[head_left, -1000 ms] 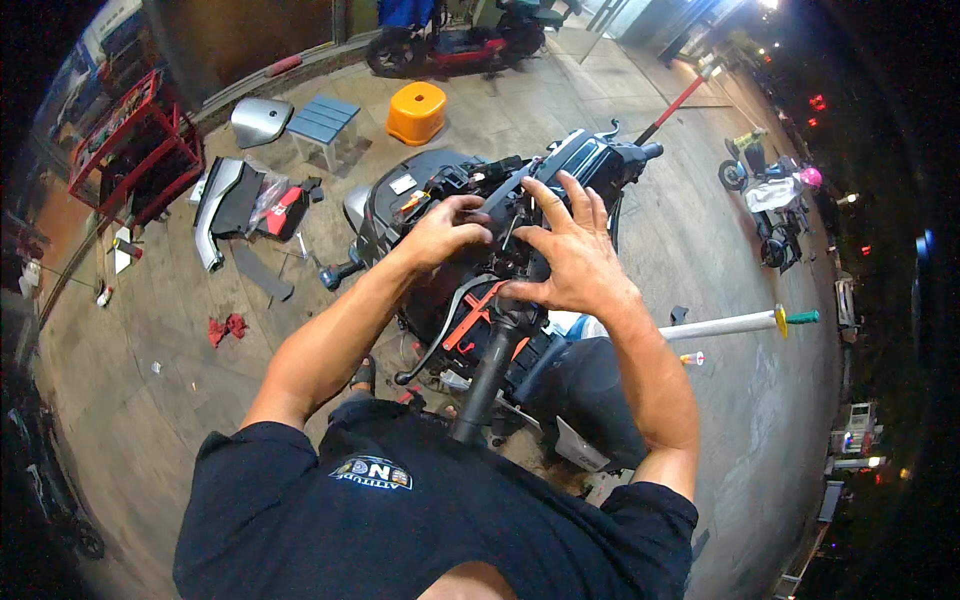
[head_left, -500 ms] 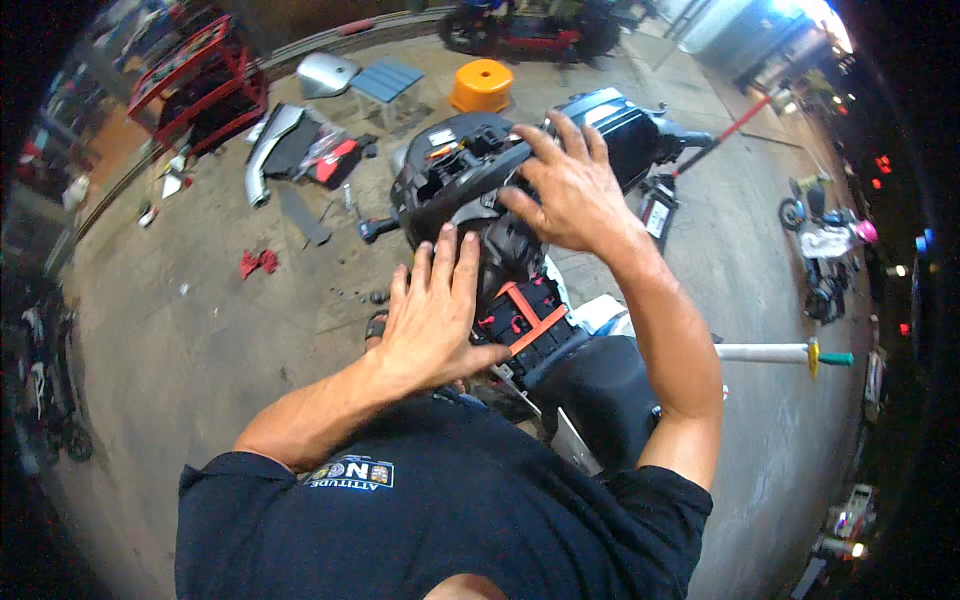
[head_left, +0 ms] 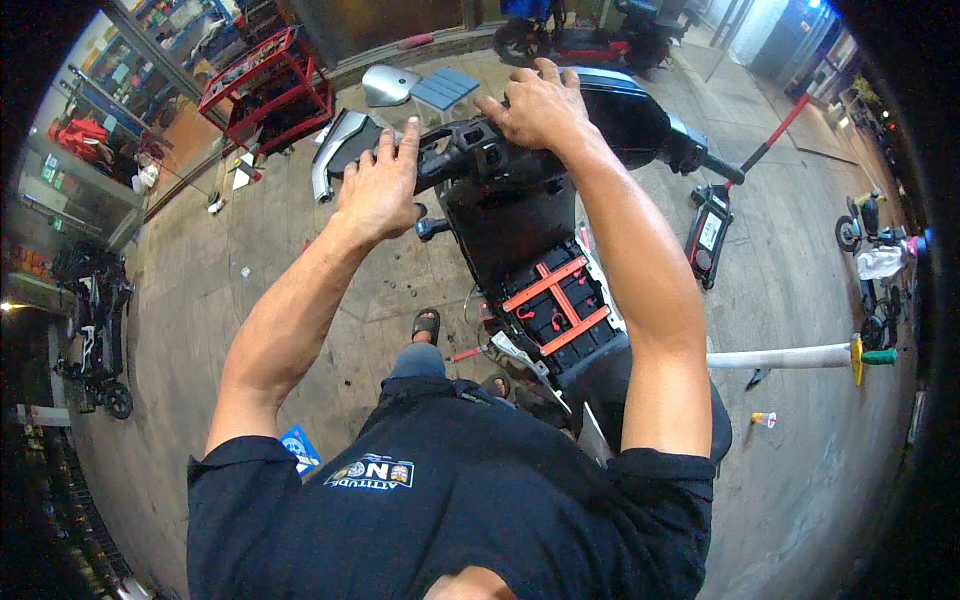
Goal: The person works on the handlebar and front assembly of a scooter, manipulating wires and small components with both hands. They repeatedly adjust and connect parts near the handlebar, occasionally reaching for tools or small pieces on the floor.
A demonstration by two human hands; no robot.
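Note:
A partly stripped scooter stands in front of me, its black inner panel (head_left: 510, 215) below the handlebar area. My left hand (head_left: 378, 190) is at the left end of a long black plastic piece (head_left: 465, 150) with openings in it. Its fingers reach over the piece, and the thumb shows below. Over the piece's right end and the dark front body (head_left: 620, 115) lies my right hand (head_left: 543, 108), fingers spread and bent, tips partly hidden. Closer to me, orange straps (head_left: 562, 300) cross the black batteries (head_left: 545, 325), ahead of the black seat (head_left: 600, 385).
A floor jack (head_left: 708, 235) with a red handle stands right of the scooter. Beyond it are a red tool cart (head_left: 268, 95), a blue-topped stool (head_left: 445, 90) and a silver body panel (head_left: 388, 85). A blue tool (head_left: 432, 228) is below my left hand. A white pole (head_left: 780, 357) extends rightward.
Both hands have moved farther away from me, the left also leftward. The black piece has shifted with them, and more of the inner panel and batteries shows. My view has shifted too.

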